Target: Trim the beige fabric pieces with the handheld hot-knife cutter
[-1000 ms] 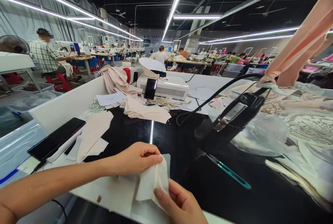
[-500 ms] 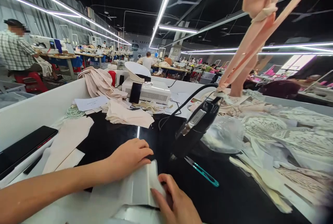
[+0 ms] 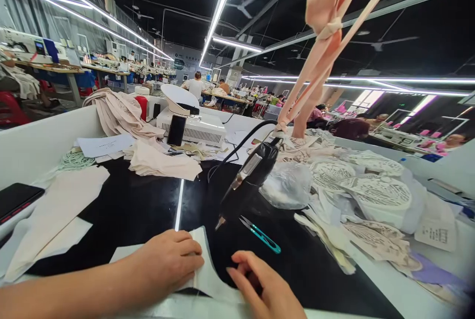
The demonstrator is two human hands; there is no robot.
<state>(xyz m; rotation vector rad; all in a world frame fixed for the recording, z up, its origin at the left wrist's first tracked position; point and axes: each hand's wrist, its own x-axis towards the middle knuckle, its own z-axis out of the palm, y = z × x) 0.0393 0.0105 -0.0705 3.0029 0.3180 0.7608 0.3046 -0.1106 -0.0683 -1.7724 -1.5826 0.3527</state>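
Note:
My left hand (image 3: 165, 264) lies curled, knuckles up, pressing a white fabric piece (image 3: 208, 272) flat on the black tabletop (image 3: 141, 210). My right hand (image 3: 265, 287) hovers just right of that piece, its fingers bent and apart with nothing in them. A black hot-tip cutting tool (image 3: 248, 175) hangs by its cord from pink straps (image 3: 319, 62), its tip pointing down just beyond my hands. Teal thread snips (image 3: 261, 235) lie on the black surface between the tool and my right hand.
Lace pieces (image 3: 374, 190) and a clear plastic bag (image 3: 287, 185) are heaped at right. A white machine (image 3: 193, 128), beige fabric (image 3: 118, 113) and papers sit at the back. A black phone (image 3: 17, 198) lies on the left ledge. Other workers sit at distant tables.
The view has swung right and down. The fabric piece, pinched up between both hands before, now lies flat under my left hand. My right hand has let go of it.

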